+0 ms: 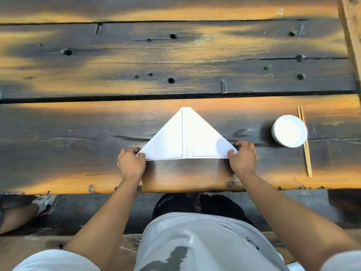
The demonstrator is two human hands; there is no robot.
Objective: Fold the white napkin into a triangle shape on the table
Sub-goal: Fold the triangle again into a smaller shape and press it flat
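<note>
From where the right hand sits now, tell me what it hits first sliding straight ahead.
Most likely the white napkin: the right hand points up and inward at its corner, already pinching it. The white bowl sits off to the side.

Both hands, left [131,164] and right [243,157], pinch the triangular white napkin's [175,137] near corners on the table [78,143].

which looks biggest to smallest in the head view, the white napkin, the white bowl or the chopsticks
1. white napkin, folded into a triangle, covers by far the most area.
2. white bowl, a much smaller round patch.
3. chopsticks, longer than the bowl is wide but so thin they cover the least; partly hidden by the bowl.
</note>
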